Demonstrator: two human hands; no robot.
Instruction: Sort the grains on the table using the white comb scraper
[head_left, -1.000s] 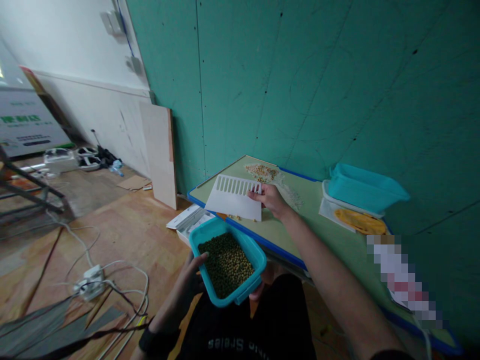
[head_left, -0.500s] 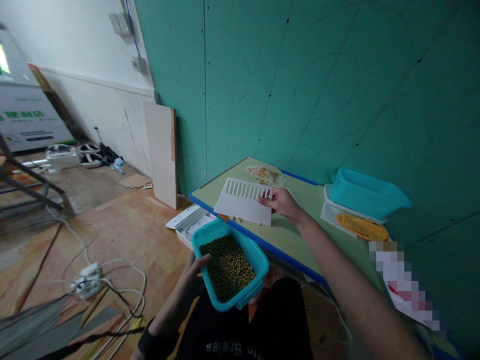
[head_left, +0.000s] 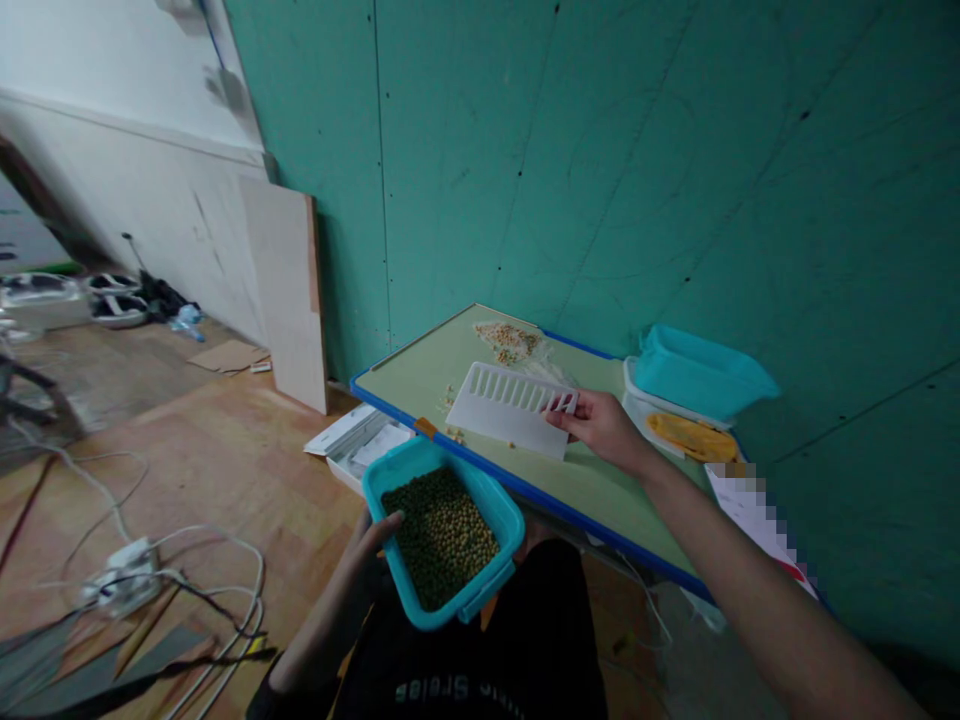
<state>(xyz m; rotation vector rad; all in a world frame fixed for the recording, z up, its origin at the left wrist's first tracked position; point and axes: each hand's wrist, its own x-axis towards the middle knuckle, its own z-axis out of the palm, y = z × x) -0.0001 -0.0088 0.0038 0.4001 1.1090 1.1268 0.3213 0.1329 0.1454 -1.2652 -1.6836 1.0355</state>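
My left hand (head_left: 373, 543) grips the near left rim of a teal tub (head_left: 487, 500) full of green beans (head_left: 440, 535), held over my lap just below the table's blue edge. My right hand (head_left: 600, 425) pinches the right end of a white slotted scraper (head_left: 510, 410), which stands on the green table (head_left: 420, 375) near its front edge. A few loose grains (head_left: 454, 433) lie by the scraper's lower left corner. A pile of mixed grains (head_left: 511, 340) sits at the table's far side.
At the table's right stand a teal container (head_left: 697, 372) on a white tray and a yellow lid (head_left: 691, 437). White boxes (head_left: 360, 445) lie on the floor under the table's corner. A power strip with cables (head_left: 124, 585) and a leaning wooden board (head_left: 285, 290) are to the left.
My right hand has drawn the scraper to the right along the table, away from its left corner. The tub stays held in my left hand. My head has turned slightly.
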